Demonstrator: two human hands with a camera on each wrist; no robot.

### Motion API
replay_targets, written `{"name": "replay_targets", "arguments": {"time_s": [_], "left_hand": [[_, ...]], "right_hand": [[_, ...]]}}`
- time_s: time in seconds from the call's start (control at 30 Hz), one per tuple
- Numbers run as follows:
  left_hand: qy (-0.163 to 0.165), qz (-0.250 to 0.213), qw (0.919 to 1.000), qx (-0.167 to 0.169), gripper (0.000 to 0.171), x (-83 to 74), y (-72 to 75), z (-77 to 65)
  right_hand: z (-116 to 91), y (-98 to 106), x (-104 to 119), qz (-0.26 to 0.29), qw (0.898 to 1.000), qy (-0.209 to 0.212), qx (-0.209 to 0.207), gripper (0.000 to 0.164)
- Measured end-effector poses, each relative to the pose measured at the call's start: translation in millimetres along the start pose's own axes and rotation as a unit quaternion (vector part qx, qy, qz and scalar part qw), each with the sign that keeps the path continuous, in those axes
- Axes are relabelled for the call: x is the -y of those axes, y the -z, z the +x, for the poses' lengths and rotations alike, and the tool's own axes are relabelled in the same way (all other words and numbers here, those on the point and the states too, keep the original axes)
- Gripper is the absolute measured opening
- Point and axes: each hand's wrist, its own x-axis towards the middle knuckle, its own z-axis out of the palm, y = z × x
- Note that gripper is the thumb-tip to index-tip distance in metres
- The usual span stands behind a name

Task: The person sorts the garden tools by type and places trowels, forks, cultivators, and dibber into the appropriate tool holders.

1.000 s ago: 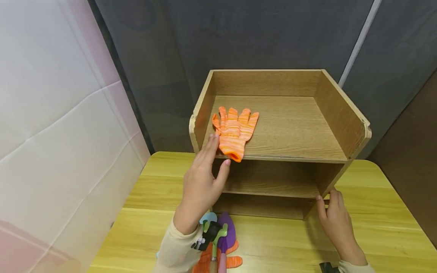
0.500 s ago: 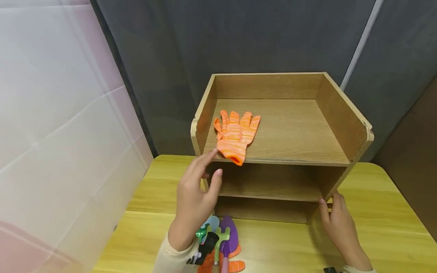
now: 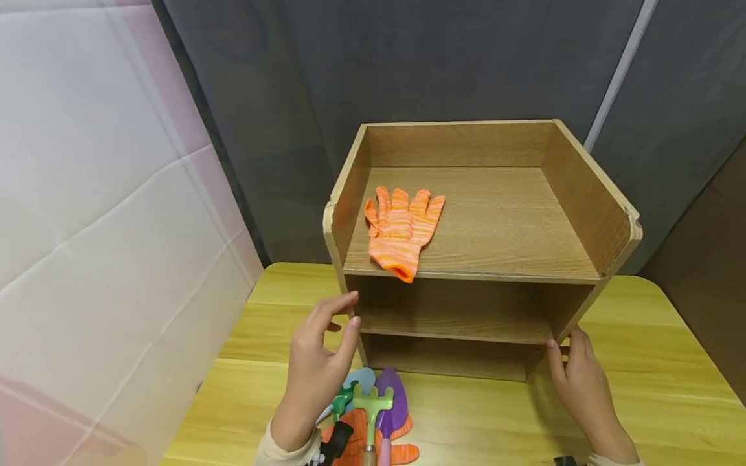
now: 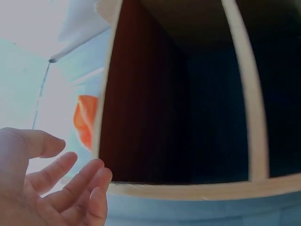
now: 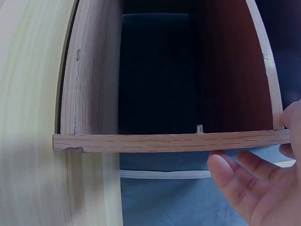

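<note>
A small wooden shelf unit (image 3: 507, 226) stands on the table in the head view. An orange striped knit glove (image 3: 402, 233) lies on its top board at the left, cuff just over the front edge. My left hand (image 3: 315, 369) hovers in front of the unit's left side, fingers loosely bent and holding nothing. In the left wrist view, the left fingertips (image 4: 96, 165) are close to the unit's edge. My right hand (image 3: 583, 388) grips the right side panel (image 5: 174, 142), thumb at the middle board's front edge and fingers along the outer face.
In front of the unit lie a green hand fork (image 3: 373, 404), a purple trowel (image 3: 399, 398), a light blue tool (image 3: 364, 377) and a dark green tool (image 3: 344, 396), over another orange glove (image 3: 403, 453). A grey curtain (image 3: 454, 58) hangs behind the wooden table (image 3: 233, 388).
My left hand has drawn away from the glove on the top board, down and toward me. That glove stays on the board. My right hand keeps its place on the side panel.
</note>
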Motion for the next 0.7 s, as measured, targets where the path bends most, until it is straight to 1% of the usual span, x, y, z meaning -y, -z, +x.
{"name": "replay_targets", "arguments": {"time_s": [0.1, 0.2, 0.27, 0.4, 0.53, 0.7], "left_hand": [[0.025, 0.018, 0.9993, 0.020, 0.039, 6.4, 0.8, -11.6], [0.058, 0.042, 0.9963, 0.049, 0.040, 11.9, 0.2, -23.8], [0.084, 0.054, 0.9926, 0.069, 0.042, 14.6, -0.7, -32.3], [0.131, 0.068, 0.9844, 0.096, 0.044, 18.0, -2.9, -48.1], [0.164, 0.072, 0.9768, 0.118, 0.046, 19.6, -5.2, -61.3], [0.203, 0.063, 0.9655, 0.151, 0.050, 20.7, -7.2, -75.6]], "right_hand": [[0.8, 0.0, 1.1, 0.002, 1.000, 0.002, 0.000, 0.041], [1.2, 0.3, 1.5, 0.000, 1.000, 0.004, -0.003, 0.041], [0.8, 0.4, 1.3, -0.001, 1.000, 0.004, -0.005, 0.040], [-0.2, 0.7, 0.3, 0.000, 1.000, 0.005, -0.007, 0.040], [-0.1, 0.8, -0.2, -0.002, 1.000, 0.007, -0.006, 0.038], [0.4, 1.3, 0.4, -0.005, 1.000, 0.004, -0.005, 0.039]]}}
